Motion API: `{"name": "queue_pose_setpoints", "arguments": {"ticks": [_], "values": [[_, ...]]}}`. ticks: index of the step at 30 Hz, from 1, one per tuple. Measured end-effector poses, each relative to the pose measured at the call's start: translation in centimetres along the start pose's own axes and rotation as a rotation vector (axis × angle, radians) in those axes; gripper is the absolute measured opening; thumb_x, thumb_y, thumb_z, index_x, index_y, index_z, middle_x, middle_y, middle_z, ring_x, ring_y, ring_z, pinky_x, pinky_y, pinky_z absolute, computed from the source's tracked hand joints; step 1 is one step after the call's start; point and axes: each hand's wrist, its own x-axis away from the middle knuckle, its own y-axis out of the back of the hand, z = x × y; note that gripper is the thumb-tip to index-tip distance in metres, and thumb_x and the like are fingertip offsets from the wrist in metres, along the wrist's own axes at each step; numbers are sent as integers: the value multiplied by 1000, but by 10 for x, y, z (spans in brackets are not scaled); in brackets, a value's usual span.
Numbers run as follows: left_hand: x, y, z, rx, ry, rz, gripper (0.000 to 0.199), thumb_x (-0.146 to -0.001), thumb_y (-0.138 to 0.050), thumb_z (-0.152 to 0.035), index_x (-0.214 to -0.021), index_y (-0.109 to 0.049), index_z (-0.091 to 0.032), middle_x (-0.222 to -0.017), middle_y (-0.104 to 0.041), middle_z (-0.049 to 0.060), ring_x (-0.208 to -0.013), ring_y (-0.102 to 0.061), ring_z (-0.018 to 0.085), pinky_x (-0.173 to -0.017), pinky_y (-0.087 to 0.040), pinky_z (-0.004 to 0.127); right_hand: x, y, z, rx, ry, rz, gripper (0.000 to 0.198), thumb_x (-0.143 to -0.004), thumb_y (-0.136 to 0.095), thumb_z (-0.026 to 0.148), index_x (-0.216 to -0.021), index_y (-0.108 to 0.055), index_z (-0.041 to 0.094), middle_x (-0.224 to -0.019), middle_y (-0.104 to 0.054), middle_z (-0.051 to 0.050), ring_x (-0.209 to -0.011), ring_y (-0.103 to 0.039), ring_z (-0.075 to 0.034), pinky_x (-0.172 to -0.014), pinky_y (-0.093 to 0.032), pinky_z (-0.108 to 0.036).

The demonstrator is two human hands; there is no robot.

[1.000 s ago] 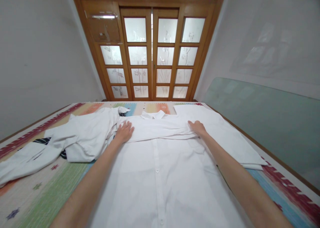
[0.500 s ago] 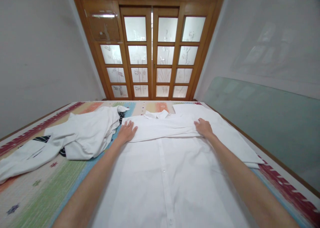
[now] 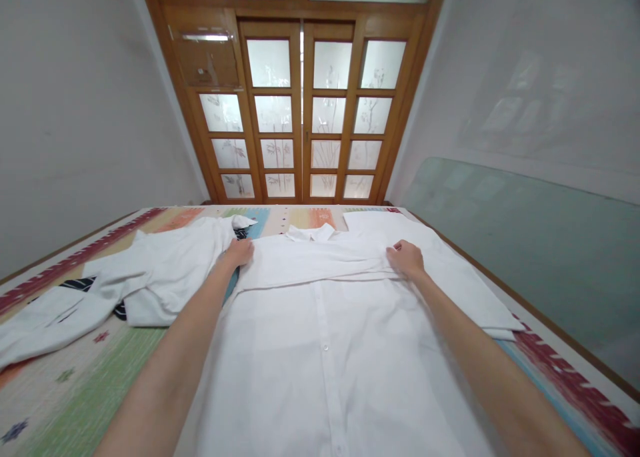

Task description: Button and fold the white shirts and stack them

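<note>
A white button-up shirt (image 3: pixel 280 350) lies front up before me, its collar (image 3: pixel 313 233) at the far end. One sleeve (image 3: pixel 310 260) is folded across the chest, just below the collar. My left hand (image 3: pixel 241 251) is closed on the shirt's left edge by the shoulder, its fingertips partly hidden. At the other end of the folded sleeve, my right hand (image 3: pixel 407 258) pinches the white cloth between thumb and fingers. The placket with small buttons runs down the middle of the shirt.
To the left lies a crumpled white garment (image 3: pixel 160 263) with black striped parts. Another white, folded cloth (image 3: pixel 450 270) lies to the right, partly beside the shirt. Beneath is a colourful striped cover (image 3: pixel 100 377). A pale green panel (image 3: pixel 525 223) lines the right wall; wooden doors (image 3: pixel 303 110) stand ahead.
My left hand has moved left from lying flat on the folded sleeve to the shirt's edge, and its fingers have closed. My right hand has stayed nearly in place.
</note>
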Motion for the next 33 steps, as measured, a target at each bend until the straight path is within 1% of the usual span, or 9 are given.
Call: {"name": "queue_pose_setpoints", "arguments": {"ticks": [6,11,13,16,20,23,26,29,33], "values": [[-10,14,4,59,45,49,22,-75,-53,-25,-86,-72,-17,-102,-71,14,-103,-64,27,-91,-46,32,-14,-4,-8,-34,10,52,24,-81,-56,31,-90,-72,15,-92,-73,-9,-87,-64,-22,-68,-42,-24],[-15,21,8,189,125,42,15,-74,-53,-28,-71,-66,-20,-91,-71,9,-97,-64,24,-80,-48,26,-21,-2,-15,27,80,120,24,-80,-56,33,-71,-70,16,-72,-70,-6,-74,-63,-20,-59,-38,-24],[-17,21,9,257,178,49,15,-74,-51,-28,-73,-64,-19,-84,-70,7,-88,-64,22,-72,-49,26,-24,0,-16,-26,46,104,24,-80,-57,34,-74,-70,15,-76,-70,-7,-75,-63,-19,-60,-39,-24],[-19,21,11,359,279,83,20,-77,-48,-32,-76,-61,-18,-62,-62,4,-60,-59,18,-52,-44,26,-28,1,-17,-178,-29,103,24,-77,-61,33,-86,-71,13,-83,-72,-8,-79,-64,-19,-63,-42,-23],[-22,24,14,447,383,93,22,-78,-45,-35,-77,-59,-17,-51,-51,2,-46,-49,15,-43,-37,26,-29,-4,-18,-307,-51,151,29,-76,-63,34,-93,-69,11,-71,-68,-5,-70,-63,-19,-57,-43,-23],[-28,27,15,470,439,63,26,-78,-44,-35,-84,-60,-15,-58,-57,5,-52,-55,18,-46,-41,27,-26,-8,-17,-343,-58,189,31,-75,-63,35,-93,-69,10,-63,-64,-3,-63,-60,-17,-53,-42,-23],[-34,25,13,322,458,35,32,-79,-44,-38,-85,-65,-14,-72,-66,13,-72,-65,26,-57,-48,31,-21,-9,-15,-350,-48,224,28,-75,-64,35,-90,-69,11,-60,-63,-2,-62,-60,-17,-54,-42,-22],[-35,18,12,66,333,30,33,-79,-48,-39,-82,-69,-14,-88,-71,18,-100,-65,32,-77,-51,33,-15,-8,-11,-343,-62,230,24,-75,-64,32,-88,-69,13,-64,-64,-3,-64,-60,-16,-54,-44,-22],[-29,6,12,-31,255,24,34,-74,-58,-34,-95,-70,-11,-97,-70,19,-105,-63,32,-86,-50,34,-8,-9,-4,-450,-164,250,27,-76,-63,28,-98,-67,14,-76,-68,-5,-61,-59,-16,-50,-48,-23]]}}
